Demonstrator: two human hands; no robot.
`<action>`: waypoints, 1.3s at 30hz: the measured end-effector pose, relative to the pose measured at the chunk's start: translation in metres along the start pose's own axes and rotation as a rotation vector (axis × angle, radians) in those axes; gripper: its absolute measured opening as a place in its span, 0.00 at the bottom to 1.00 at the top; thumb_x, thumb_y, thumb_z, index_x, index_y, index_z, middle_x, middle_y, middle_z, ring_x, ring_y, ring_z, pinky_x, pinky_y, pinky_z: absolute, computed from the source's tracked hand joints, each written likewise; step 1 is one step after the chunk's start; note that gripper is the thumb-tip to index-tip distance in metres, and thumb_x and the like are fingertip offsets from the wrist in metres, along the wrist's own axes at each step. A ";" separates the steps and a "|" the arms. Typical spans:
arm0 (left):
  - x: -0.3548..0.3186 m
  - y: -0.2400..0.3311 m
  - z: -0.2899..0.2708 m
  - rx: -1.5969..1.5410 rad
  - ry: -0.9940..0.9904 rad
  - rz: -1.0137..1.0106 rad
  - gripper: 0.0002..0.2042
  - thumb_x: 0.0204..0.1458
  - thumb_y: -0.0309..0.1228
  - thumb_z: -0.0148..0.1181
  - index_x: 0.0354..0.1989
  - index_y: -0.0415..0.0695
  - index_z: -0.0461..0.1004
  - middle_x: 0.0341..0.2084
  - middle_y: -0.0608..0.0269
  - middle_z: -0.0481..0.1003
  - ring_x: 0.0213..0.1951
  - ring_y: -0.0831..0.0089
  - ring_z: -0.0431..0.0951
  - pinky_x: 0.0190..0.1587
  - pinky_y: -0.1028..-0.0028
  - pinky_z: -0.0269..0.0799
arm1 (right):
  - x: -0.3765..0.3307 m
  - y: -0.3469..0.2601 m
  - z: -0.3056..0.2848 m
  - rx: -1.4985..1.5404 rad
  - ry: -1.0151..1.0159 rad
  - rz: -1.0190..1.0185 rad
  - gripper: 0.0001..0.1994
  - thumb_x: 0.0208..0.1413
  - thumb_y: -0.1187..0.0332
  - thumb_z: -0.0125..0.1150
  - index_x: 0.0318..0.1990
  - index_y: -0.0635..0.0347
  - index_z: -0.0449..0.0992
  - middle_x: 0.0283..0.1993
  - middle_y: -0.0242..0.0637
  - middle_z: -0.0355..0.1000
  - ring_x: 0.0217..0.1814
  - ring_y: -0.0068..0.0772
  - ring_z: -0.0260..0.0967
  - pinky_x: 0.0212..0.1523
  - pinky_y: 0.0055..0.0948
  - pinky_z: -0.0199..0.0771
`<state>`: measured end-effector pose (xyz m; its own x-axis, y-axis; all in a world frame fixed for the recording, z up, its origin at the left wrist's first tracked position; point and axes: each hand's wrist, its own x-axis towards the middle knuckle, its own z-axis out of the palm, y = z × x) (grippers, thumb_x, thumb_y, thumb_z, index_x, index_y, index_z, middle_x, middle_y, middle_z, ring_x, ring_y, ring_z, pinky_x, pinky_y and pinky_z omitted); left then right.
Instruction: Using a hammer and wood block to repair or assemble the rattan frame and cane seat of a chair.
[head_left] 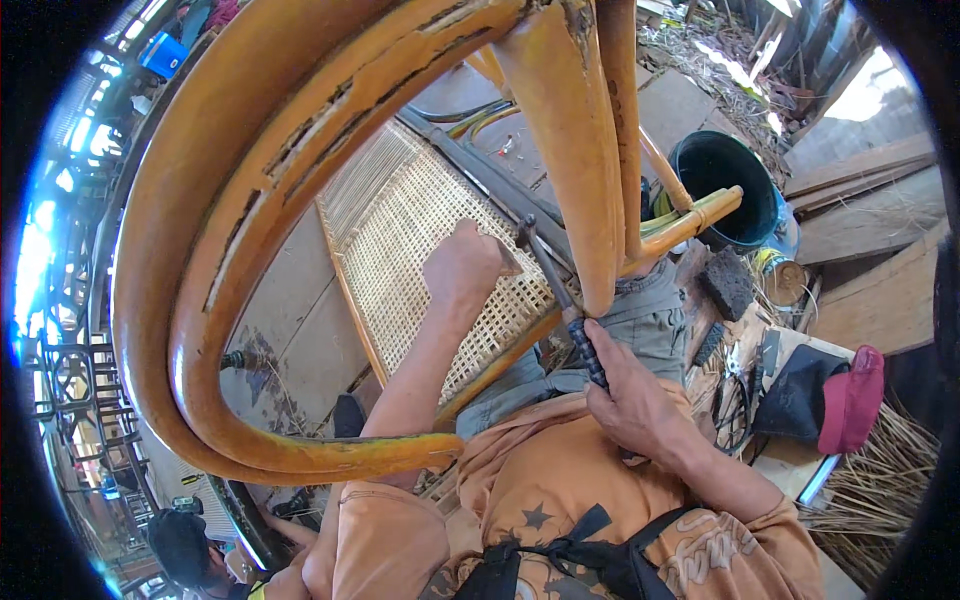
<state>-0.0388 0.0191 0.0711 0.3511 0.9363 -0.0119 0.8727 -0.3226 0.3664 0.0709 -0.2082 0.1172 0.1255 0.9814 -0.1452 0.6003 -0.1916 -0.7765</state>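
— What is the right hand [632, 398] doing?

— It is closed tight around the dark ribbed handle of a hammer [560, 292]. The shaft runs up and to the left, and the metal head sits just beside the left hand [462, 268], near the far edge of the woven cane panel [420, 250].

— And the left hand?

— It is curled into a fist, pressed against the cane panel. A small pale piece shows at its right side; what it is I cannot tell.

— Where does the panel lie?

— In the middle of the scene, inside the orange wooden chair frame [250, 200], whose curved, cracked rail sweeps across the left and over the top.

— Anything else around?

— A dark bucket [725, 185] stands far right, and a red cap [852, 398] lies on a black bag at the right, above loose straw.
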 end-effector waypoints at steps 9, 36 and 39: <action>0.005 -0.066 -0.027 -0.411 0.211 -0.023 0.15 0.53 0.33 0.45 0.43 0.37 0.71 0.32 0.48 0.76 0.35 0.60 0.76 0.41 0.67 0.70 | -0.022 0.050 -0.019 -0.097 -0.361 -0.005 0.30 0.53 0.65 0.52 0.64 0.47 0.51 0.52 0.51 0.65 0.43 0.56 0.69 0.42 0.45 0.71; 0.019 -0.035 0.031 -0.404 -0.229 0.790 0.06 0.48 0.26 0.54 0.35 0.42 0.73 0.31 0.55 0.72 0.36 0.56 0.74 0.39 0.66 0.71 | -0.009 0.128 -0.005 1.036 0.045 0.385 0.12 0.53 0.72 0.57 0.44 0.67 0.74 0.37 0.29 0.74 0.36 0.16 0.69 0.40 0.18 0.70; 0.024 -0.034 0.046 -0.373 -0.198 0.958 0.06 0.45 0.24 0.54 0.34 0.43 0.73 0.31 0.57 0.72 0.35 0.56 0.74 0.38 0.64 0.71 | -0.010 0.142 0.001 1.133 0.170 0.464 0.10 0.53 0.72 0.58 0.42 0.65 0.75 0.35 0.28 0.74 0.33 0.16 0.69 0.37 0.17 0.71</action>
<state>-0.0444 0.0463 0.0160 0.9190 0.2612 0.2953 0.0517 -0.8224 0.5666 0.1539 -0.2454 0.0074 0.2957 0.7930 -0.5327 -0.5401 -0.3212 -0.7779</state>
